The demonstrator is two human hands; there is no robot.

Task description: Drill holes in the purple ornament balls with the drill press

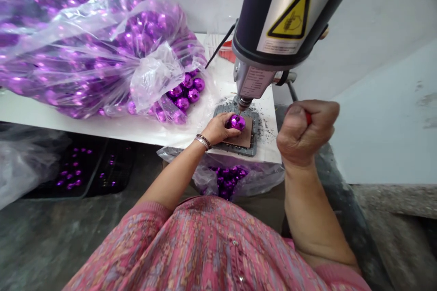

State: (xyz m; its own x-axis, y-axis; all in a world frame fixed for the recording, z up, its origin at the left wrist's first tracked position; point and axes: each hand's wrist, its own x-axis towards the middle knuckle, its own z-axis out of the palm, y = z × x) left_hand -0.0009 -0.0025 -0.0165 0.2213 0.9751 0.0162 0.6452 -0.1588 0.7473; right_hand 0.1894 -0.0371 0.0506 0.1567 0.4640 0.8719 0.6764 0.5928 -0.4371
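Observation:
A shiny purple faceted ball (238, 122) is held by my left hand (220, 128), its fingers and thumb curved round the ball's left side. Under it lies a brown board (244, 135) on the grey base (253, 145) of a drill press (247, 82). The thin drill bit (240, 112) points down at the top of the ball; whether it touches, I cannot tell. My right hand (307, 132) is closed round the red-ended lever handle (308, 118) at the right of the machine.
A large clear plastic bag (85, 54) of purple balls covers the white table's left part, with loose balls (187, 93) at its mouth. Another bag (205, 179) with purple balls hangs below the table's front edge. Dark trays (92, 168) stand lower left. Dark shavings surround the base.

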